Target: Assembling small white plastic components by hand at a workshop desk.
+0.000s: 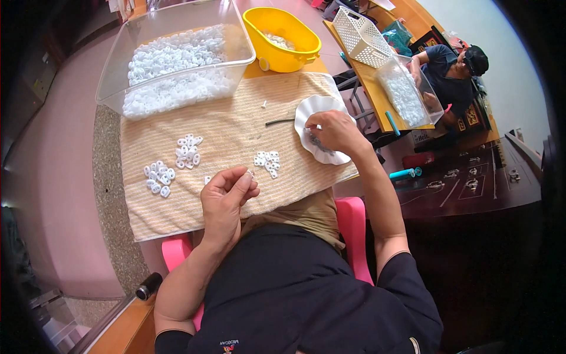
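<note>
My left hand (pixel 227 197) is closed in a pinch near the front of the cloth-covered table. A small white plastic piece (pixel 250 173) shows at its fingertips, mostly covered by them. To the right, my right hand (pixel 336 133) reaches into a white scalloped dish (pixel 303 109), its fingers bent together over small greyish parts (pixel 315 141). Whatever those fingers pinch is hidden. Between the hands lies a group of white pieces with holes (pixel 268 162). Two more piles, a left pile (pixel 158 177) and a farther pile (pixel 188 152), sit left of my left hand.
A clear bin (pixel 236 74) of white pieces stands at the far left, beside a yellow tub (pixel 253 26). A thin black rod (pixel 279 122) touches the dish. At the far right, another person (pixel 445 68) works at a table with a clear bin (pixel 433 109) and white basket (pixel 359 35).
</note>
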`<state>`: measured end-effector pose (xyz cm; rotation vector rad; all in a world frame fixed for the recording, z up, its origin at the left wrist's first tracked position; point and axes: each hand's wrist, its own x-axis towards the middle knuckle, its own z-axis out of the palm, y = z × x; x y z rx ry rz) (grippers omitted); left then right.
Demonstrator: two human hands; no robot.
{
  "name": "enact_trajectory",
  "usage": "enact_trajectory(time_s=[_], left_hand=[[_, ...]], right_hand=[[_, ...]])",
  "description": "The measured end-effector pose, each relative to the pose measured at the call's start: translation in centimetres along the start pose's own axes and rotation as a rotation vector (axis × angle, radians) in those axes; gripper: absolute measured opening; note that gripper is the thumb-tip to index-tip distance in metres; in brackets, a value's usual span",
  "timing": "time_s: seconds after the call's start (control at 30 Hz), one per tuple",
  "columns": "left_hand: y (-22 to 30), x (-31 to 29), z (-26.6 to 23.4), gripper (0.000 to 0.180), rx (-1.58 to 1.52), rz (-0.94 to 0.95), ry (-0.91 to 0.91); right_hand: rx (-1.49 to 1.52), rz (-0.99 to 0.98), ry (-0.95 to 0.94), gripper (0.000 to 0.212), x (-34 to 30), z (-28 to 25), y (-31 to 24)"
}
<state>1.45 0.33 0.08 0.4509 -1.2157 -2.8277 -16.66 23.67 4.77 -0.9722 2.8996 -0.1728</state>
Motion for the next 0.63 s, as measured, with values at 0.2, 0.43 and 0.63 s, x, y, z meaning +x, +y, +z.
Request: enact_trajectory(time_s=[0.2,0.43,0.63], left_hand=[[-0.08,-0.03,-0.06,0.017,0.002,-0.004,-0.003],[0.01,-0.02,0.09,0.017,0.009,0.004,0.002],[-0.12,0.04,-0.13,0.017,0.003,0.001,0.004]], right_hand=[[-0.011,-0.017,-0.035,0.015,0.40,0.15,0.12],[-0.001,-0.001,-0.067,0.015,0.63,0.05,0.44],[-0.010,0.049,-0.119,0.017,0.98,-0.53,-0.03]])
